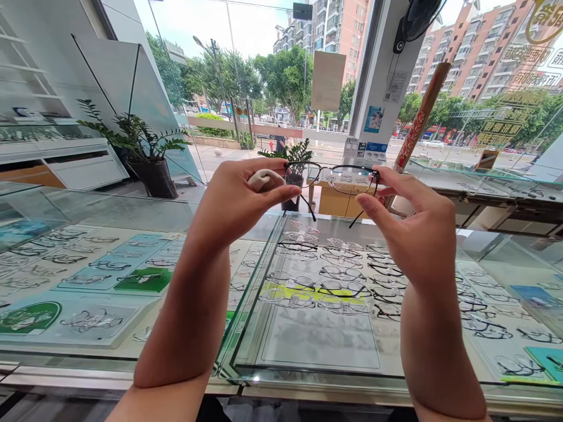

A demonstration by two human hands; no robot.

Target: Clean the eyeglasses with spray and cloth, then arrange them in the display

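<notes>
Daylight floods through the big shop window (255,35) onto a glass-topped desk (334,374), rows of spectacle frames (339,287) laid out under the pane. And above it, up in mid-air between two hands, here are the dark-rimmed eyeglasses (326,169), front nearly level, both temples unfolded with their tips showing below the lenses!

Left hand (240,199): clamped on one outer corner, thumb close by the lower rim, and a pale cloth (265,179) bunched in the same grip. Right hand (416,214): fingertips closed on the opposite hinge corner, thumb down by the temple. Good balance, I'd call that, one hold at each end!

Now the fine points. That left thumb is the one to watch; it sits so near the lens that a slip would likely leave a print. Better on rim or hinge, I'd say. Pressure should be light and matched, since pulling the corners apart could strain those slim hinges. Hold the bridge level, too, and mind the cloth: a loose fold could snag at the hinge.
</notes>
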